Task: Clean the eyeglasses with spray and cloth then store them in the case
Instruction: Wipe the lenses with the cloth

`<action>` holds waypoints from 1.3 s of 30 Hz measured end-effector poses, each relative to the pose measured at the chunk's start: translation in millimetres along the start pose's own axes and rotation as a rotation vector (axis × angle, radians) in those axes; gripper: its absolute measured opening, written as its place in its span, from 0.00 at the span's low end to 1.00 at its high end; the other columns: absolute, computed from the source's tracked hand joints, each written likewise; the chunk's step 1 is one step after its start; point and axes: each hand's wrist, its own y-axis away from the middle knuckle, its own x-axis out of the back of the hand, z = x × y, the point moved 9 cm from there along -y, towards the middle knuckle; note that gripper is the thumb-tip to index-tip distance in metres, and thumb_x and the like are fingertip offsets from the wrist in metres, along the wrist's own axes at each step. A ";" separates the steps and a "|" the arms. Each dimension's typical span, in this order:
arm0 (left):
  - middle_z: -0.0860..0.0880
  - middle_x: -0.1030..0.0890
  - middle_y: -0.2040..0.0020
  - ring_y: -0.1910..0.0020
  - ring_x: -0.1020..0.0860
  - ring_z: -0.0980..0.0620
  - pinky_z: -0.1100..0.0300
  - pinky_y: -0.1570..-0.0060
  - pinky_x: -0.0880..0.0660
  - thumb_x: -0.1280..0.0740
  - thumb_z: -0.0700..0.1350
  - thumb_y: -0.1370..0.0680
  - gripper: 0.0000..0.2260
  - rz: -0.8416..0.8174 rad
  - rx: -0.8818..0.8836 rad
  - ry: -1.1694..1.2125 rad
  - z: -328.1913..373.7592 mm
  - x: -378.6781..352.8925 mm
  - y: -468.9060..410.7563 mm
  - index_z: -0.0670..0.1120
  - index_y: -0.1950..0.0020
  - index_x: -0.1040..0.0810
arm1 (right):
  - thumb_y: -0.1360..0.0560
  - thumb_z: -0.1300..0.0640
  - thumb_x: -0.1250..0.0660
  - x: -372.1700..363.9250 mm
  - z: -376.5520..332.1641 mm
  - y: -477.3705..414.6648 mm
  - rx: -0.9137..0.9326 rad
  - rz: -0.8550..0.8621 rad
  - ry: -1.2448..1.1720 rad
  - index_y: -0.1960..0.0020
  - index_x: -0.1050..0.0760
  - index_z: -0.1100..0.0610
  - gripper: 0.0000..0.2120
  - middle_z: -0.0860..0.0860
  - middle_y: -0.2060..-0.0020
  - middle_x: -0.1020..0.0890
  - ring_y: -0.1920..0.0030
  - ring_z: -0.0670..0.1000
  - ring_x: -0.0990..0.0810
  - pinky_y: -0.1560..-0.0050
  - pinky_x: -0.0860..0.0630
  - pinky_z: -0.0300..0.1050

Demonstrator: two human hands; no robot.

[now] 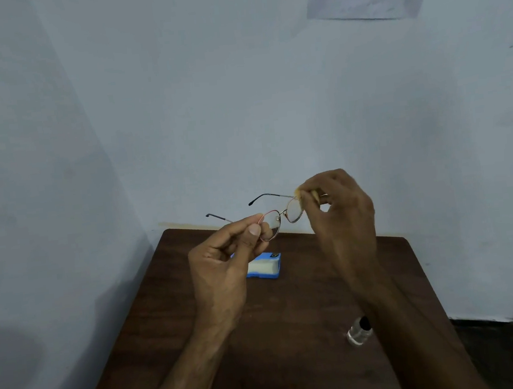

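At centre frame, held up above the table (200, 341): eyeglasses (277, 215), thin metal frame, temples unfolded and pointing toward the upper left. Left hand (224, 266) pinched shut on the rim of the nearer lens, thumb against forefinger. Right hand (341, 214) closed around the far lens, with a scrap of yellowish cloth (299, 194) peeking between its fingertips (307, 203) and the glass. Judged mid-wipe, on one lens only. Down at lower right, small clear spray bottle (359, 331) standing on the wood, set aside, so spraying probably done. Just below the left hand, blue case (265, 266) lying on the table; open or closed, cannot tell. Left to do: the other lens, folding the temples, storing in the case.
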 end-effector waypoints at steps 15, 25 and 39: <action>0.45 0.11 0.52 0.49 0.12 0.47 0.58 0.48 0.16 0.29 0.33 0.21 0.09 0.084 0.030 0.058 -4.6 -3.6 4.6 0.41 0.43 0.13 | 0.23 0.64 0.26 -5.2 -38.4 30.0 0.038 -0.032 -0.138 0.53 0.17 0.55 0.05 0.46 0.53 0.19 0.53 0.48 0.18 0.54 0.18 0.50; 0.45 0.11 0.51 0.48 0.12 0.47 0.55 0.48 0.15 0.29 0.35 0.20 0.09 0.123 0.057 0.061 -12.3 -0.9 8.5 0.38 0.41 0.14 | 0.23 0.65 0.27 -11.2 -45.7 34.7 0.076 -0.036 -0.144 0.50 0.17 0.56 0.06 0.46 0.52 0.18 0.52 0.47 0.18 0.52 0.18 0.50; 0.44 0.11 0.50 0.47 0.13 0.44 0.51 0.47 0.15 0.30 0.36 0.19 0.08 0.111 0.125 0.056 -30.0 1.9 9.1 0.39 0.43 0.13 | 0.22 0.63 0.28 -22.2 -42.3 47.4 0.080 -0.110 -0.164 0.52 0.17 0.55 0.04 0.46 0.53 0.18 0.52 0.47 0.18 0.52 0.18 0.49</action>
